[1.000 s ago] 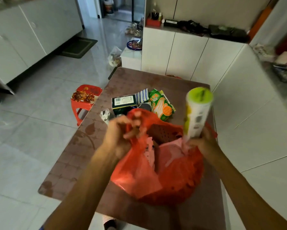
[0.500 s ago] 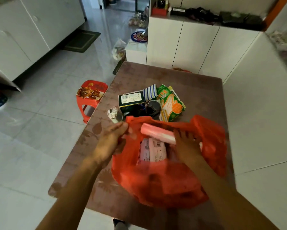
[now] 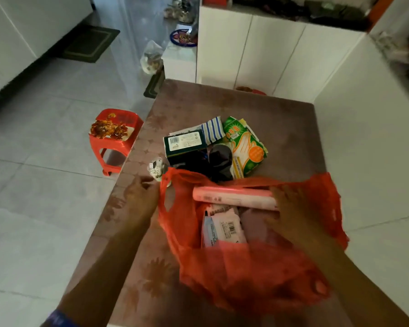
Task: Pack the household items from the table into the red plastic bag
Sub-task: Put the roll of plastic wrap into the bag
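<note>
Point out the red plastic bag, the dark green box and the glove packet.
red plastic bag [image 3: 246, 274]: head view, on its near front wall.
dark green box [image 3: 184, 142]: head view, on its top face by the barcode.
glove packet [image 3: 247, 147]: head view, on the printed front.

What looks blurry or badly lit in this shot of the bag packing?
Head view: both hands, left and right, and the red plastic bag are motion-smeared; the table is dim; the floor shows glare; wide-angle bending curves the cabinets.

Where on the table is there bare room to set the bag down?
Bare: the table's far strip beyond the item pile, and its right side toward the white wall. Crowded: the middle, between pile and red bag, and the left edge by the crumpled wrapper.
</note>
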